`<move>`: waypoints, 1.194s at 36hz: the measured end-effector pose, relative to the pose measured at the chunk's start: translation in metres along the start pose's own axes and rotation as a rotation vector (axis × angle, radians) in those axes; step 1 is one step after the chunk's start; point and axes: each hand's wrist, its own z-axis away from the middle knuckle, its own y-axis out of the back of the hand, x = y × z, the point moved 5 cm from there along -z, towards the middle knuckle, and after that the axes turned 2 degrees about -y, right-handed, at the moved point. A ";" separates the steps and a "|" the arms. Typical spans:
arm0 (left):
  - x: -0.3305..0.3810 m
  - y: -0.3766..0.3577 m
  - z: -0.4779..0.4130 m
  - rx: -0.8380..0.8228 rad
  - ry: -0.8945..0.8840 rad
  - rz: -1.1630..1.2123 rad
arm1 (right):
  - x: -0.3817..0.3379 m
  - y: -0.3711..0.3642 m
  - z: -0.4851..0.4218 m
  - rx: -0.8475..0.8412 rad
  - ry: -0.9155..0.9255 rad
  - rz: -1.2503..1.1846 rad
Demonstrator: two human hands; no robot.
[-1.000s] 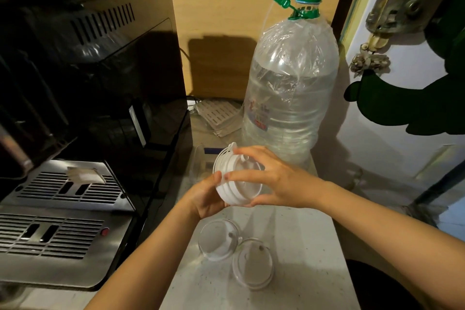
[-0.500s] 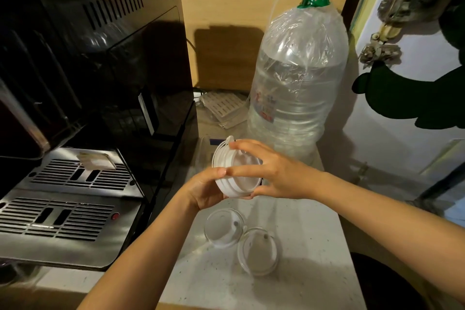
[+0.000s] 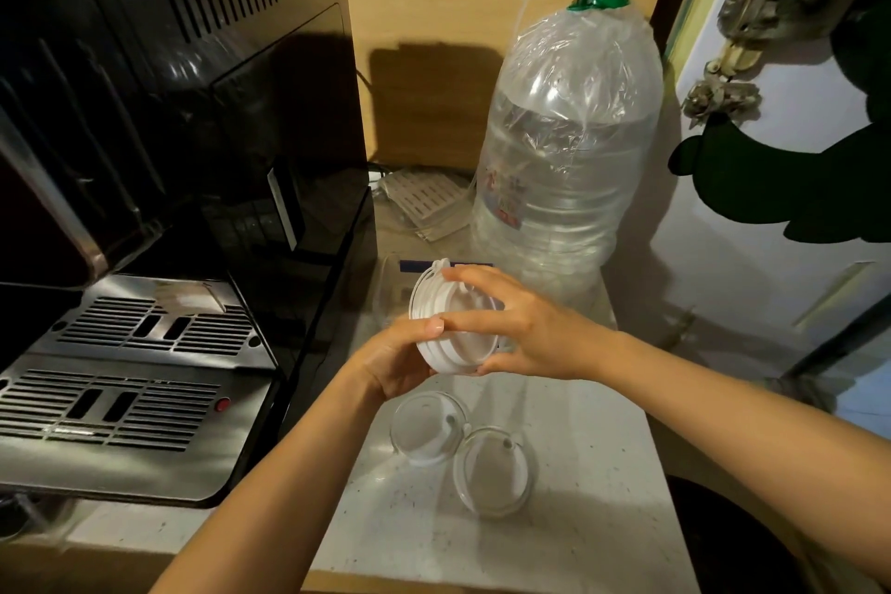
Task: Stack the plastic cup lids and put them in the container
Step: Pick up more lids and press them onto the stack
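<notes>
A large black and steel coffee machine (image 3: pixel 159 217) with a slotted metal drip tray fills the desk's left side, and everything else sits to its right. Furthest back from the machine's front corner stands a big clear plastic water bottle with a green cap (image 3: pixel 569 159), with a flat clear plastic container (image 3: pixel 393 289) just in front of it, mostly hidden by the hands. The pale speckled stone desk (image 3: pixel 578 521) carries two loose clear round plastic cup lids (image 3: pixel 424 432), touching edge to edge nearer the viewer. Above them, beside the machine's glossy side panel, the stack of white plastic cup lids (image 3: pixel 451 333) is held on edge off the desk: the left hand (image 3: pixel 393 359) has its grip closed around the stack's lower left, and the right hand (image 3: pixel 525 328) has its grip closed over the stack's right face.
</notes>
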 end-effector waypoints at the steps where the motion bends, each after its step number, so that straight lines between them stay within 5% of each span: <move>1: 0.001 -0.001 0.000 0.002 -0.006 -0.005 | 0.000 0.000 0.000 -0.002 -0.013 0.001; 21: -0.014 0.005 0.006 0.030 0.022 -0.016 | -0.002 -0.023 0.005 -0.087 -0.208 -0.208; 26: -0.030 0.017 0.025 0.120 0.034 -0.042 | -0.004 -0.041 0.009 -0.153 -0.230 -0.165; 34: -0.076 0.049 0.083 0.412 0.106 0.097 | 0.008 -0.102 0.025 -0.329 -0.544 -0.341; 43: -0.074 0.053 0.090 0.485 0.163 0.124 | 0.014 -0.156 0.020 -0.532 -0.665 -0.116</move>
